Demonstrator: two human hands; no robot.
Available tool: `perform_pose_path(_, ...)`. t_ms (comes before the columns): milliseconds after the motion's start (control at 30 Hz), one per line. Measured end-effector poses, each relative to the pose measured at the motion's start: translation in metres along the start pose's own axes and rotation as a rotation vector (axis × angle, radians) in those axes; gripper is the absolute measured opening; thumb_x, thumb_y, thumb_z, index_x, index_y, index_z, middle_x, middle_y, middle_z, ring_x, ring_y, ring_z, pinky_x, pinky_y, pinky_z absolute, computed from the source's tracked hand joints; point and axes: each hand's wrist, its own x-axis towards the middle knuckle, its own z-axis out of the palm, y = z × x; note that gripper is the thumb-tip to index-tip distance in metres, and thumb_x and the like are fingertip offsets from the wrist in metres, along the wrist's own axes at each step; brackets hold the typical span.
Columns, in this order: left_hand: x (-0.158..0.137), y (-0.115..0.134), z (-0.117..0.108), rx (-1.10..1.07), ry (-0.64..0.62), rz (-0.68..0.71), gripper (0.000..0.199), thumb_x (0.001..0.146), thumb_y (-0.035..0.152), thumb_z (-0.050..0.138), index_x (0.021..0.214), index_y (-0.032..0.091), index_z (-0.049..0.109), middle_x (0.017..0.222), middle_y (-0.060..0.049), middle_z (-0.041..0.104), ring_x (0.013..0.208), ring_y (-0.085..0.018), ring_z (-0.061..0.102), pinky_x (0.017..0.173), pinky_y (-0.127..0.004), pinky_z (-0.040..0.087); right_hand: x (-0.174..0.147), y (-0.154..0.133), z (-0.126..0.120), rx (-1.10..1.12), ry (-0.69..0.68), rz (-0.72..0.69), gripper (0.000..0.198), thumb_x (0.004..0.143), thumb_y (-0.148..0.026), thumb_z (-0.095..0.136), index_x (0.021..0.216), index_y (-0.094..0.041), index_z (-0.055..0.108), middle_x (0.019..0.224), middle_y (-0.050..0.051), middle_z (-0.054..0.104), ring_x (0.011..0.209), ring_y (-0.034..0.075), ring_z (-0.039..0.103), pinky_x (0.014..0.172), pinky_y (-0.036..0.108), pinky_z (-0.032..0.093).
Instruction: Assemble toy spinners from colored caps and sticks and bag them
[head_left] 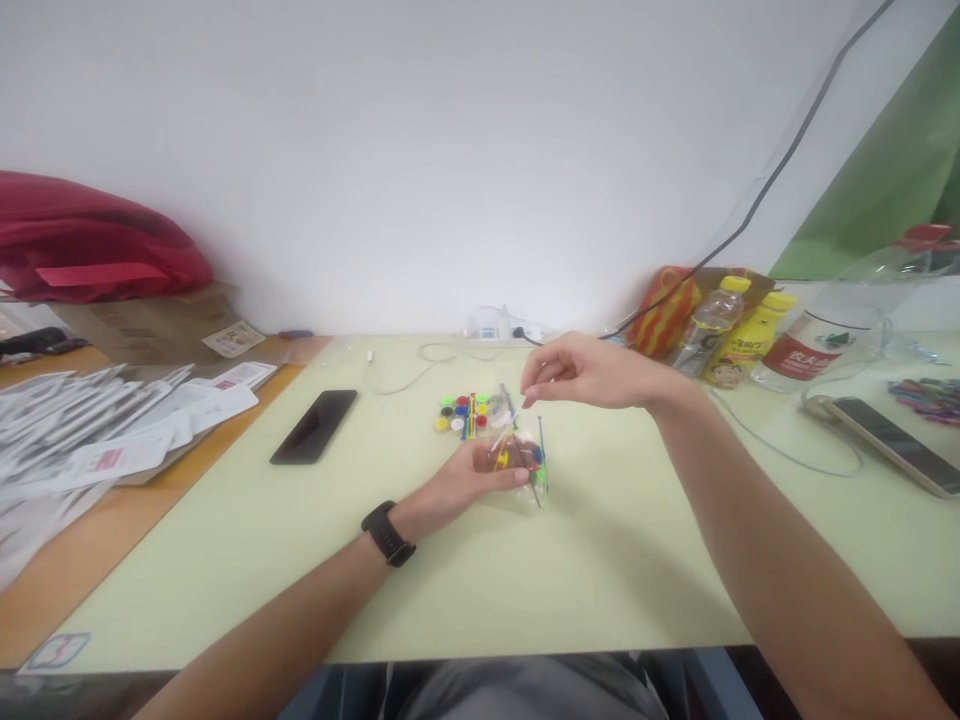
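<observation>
Left hand point(480, 472) pinches a small clear plastic bag with coloured pieces point(523, 455), thumb on the near side, fingers mostly behind it. Bag is held up over the pale yellow-green tabletop point(300, 580), mid-table. Right hand point(589, 370) is raised just right of and beyond the bag, thumb and index tips drawn close together; cannot tell if they pinch anything thin.

Progress, as a judgement: looks partway. Yellow, blue and green bits show in or against the bag, so it seems at least partly filled. Outside the left hand's grip, just beyond and left of it, lie small round multicoloured plastic discs point(460, 411) in rough rows, with thin yellow and blue plastic sticks point(472, 416) upright in view beside them. These look like a set not in the held bag. No count possible of done versus left.

Hard to make out: bag opening, open or sealed; the left fingertips; whether the discs lie loose or under clear film; whether the long blue stick point(542, 450) at the bag's right edge is inside or outside. Bag contents blurred by glare. Far right, a tangled pile of multicoloured thin pieces point(926, 398) runs to the frame edge, too small to identify. Both forearms cut off at the near edge.
</observation>
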Motion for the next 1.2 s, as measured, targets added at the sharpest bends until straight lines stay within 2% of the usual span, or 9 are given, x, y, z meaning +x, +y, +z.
perform_pose_path(167,-0.001,0.000,0.001,0.009,-0.014,-0.017,0.043,0.084,0.035,0.081,0.123,0.019,0.070,0.118,-0.011,0.072,0.111,-0.025,0.066,0.099,-0.038,0.049,0.003,-0.001,-0.003,-0.035,-0.106,-0.071,0.015,0.089,-0.031,0.067,0.095,-0.019,0.074,0.098,0.006,0.079,0.095,0.021,0.073,0.074,0.027,0.052)
perform_pose_path(467,-0.002,0.001,-0.001,0.018,-0.015,-0.011,0.046,0.083,0.032,0.082,0.125,0.019,0.069,0.121,-0.012,0.072,0.113,-0.026,0.067,0.099,-0.039,0.051,0.007,-0.016,0.007,-0.153,-0.279,-0.167,0.023,0.096,-0.023,0.056,0.104,-0.019,0.077,0.098,0.005,0.078,0.085,0.017,0.069,0.071,0.026,0.049)
perform_pose_path(633,-0.002,0.001,-0.001,0.000,0.013,0.033,0.049,0.083,0.033,0.082,0.128,0.022,0.068,0.131,-0.012,0.067,0.118,-0.028,0.066,0.101,-0.040,0.051,-0.005,-0.021,0.001,-0.267,-0.027,-0.136,0.028,0.094,-0.029,0.063,0.117,-0.021,0.075,0.094,0.004,0.075,0.070,0.013,0.061,0.059,0.024,0.042)
perform_pose_path(767,-0.002,-0.001,-0.003,0.021,0.036,0.016,0.048,0.089,0.039,0.075,0.134,0.023,0.065,0.142,-0.014,0.060,0.114,-0.027,0.068,0.091,-0.035,0.054,-0.015,-0.014,-0.001,-0.271,0.146,-0.166,0.023,0.091,-0.033,0.068,0.109,-0.022,0.076,0.079,0.000,0.068,0.059,0.011,0.051,0.054,0.024,0.038)
perform_pose_path(900,-0.002,0.002,-0.002,0.070,0.072,0.062,0.045,0.095,0.041,0.068,0.137,0.025,0.063,0.143,-0.012,0.060,0.116,-0.025,0.066,0.090,-0.031,0.053,-0.023,0.008,0.019,-0.150,0.582,-0.169,0.033,0.092,-0.044,0.068,0.114,-0.020,0.070,0.092,0.004,0.070,0.065,0.012,0.054,0.060,0.026,0.045)
perform_pose_path(933,-0.002,0.003,-0.002,0.071,0.071,0.076,0.045,0.095,0.041,0.067,0.137,0.026,0.062,0.143,-0.012,0.059,0.118,-0.025,0.065,0.092,-0.031,0.053,-0.025,0.016,0.027,-0.123,0.610,-0.140,0.040,0.089,-0.046,0.072,0.120,-0.021,0.068,0.099,0.006,0.070,0.070,0.014,0.058,0.063,0.026,0.047)
perform_pose_path(1000,-0.002,0.007,0.000,0.067,0.055,0.090,0.045,0.095,0.040,0.068,0.137,0.026,0.062,0.143,-0.011,0.058,0.123,-0.026,0.062,0.097,-0.034,0.052,-0.026,0.033,0.043,-0.043,0.498,-0.091,0.043,0.085,-0.046,0.076,0.120,-0.022,0.069,0.101,0.006,0.072,0.076,0.017,0.063,0.066,0.028,0.051)
perform_pose_path(1067,-0.003,0.008,0.002,0.066,0.031,0.083,0.045,0.092,0.039,0.071,0.135,0.025,0.064,0.139,-0.011,0.061,0.125,-0.028,0.061,0.099,-0.037,0.053,-0.026,0.047,0.057,0.028,0.386,-0.080,0.025,0.091,-0.044,0.068,0.097,-0.021,0.075,0.093,0.005,0.074,0.078,0.018,0.064,0.069,0.030,0.051)
perform_pose_path(1200,-0.002,0.006,0.001,0.089,0.055,0.048,0.049,0.088,0.042,0.075,0.133,0.024,0.066,0.131,-0.013,0.067,0.110,-0.027,0.068,0.085,-0.035,0.058,-0.026,0.062,0.072,0.139,0.424,-0.070,0.027,0.093,-0.043,0.065,0.081,-0.020,0.073,0.081,0.003,0.073,0.074,0.018,0.063,0.070,0.031,0.051)
